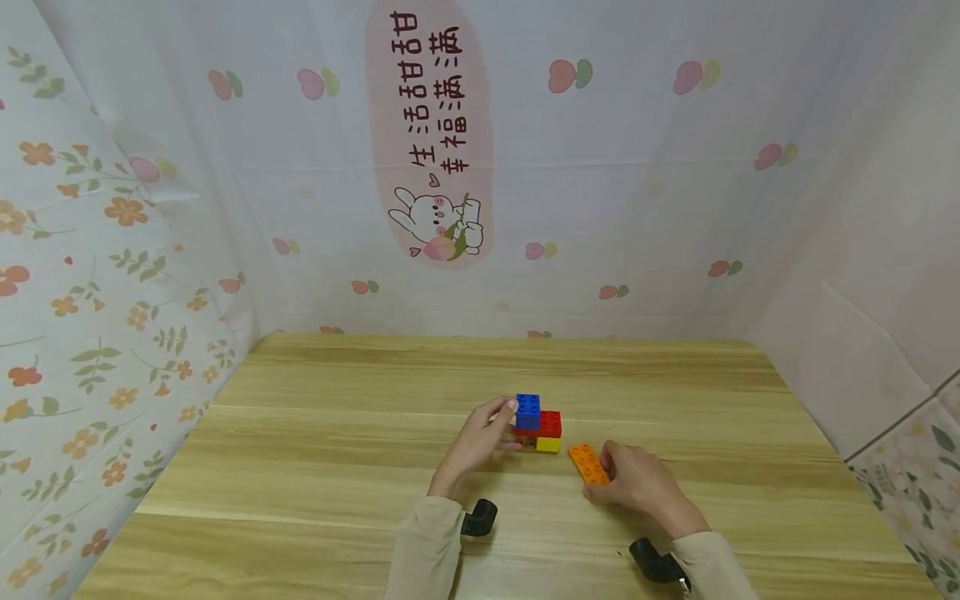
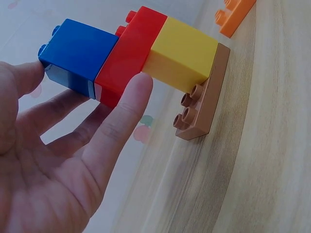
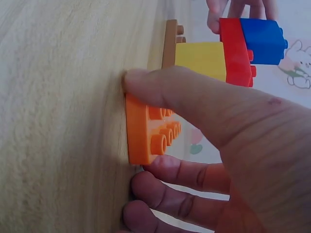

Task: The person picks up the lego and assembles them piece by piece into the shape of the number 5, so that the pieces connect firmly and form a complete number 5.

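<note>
A stack of toy building bricks stands on the table: a flat brown plate (image 2: 204, 107) at the bottom, then a yellow brick (image 1: 548, 444), a red brick (image 1: 551, 422) and a blue brick (image 1: 528, 412). My left hand (image 1: 480, 433) is at the stack's left side. Its fingers are extended and spread, with fingertips by the blue and red bricks. To the right, my right hand (image 1: 641, 482) pinches a flat orange brick (image 1: 587, 464) between thumb and fingers. The orange brick (image 3: 138, 133) sits studs up at the tabletop, apart from the stack.
The wooden table (image 1: 315, 467) reaches back to a hanging patterned cloth (image 1: 637, 183). Another floral cloth (image 1: 112, 275) hangs on the left. Black wrist cameras (image 1: 480, 518) sit close to both sleeves.
</note>
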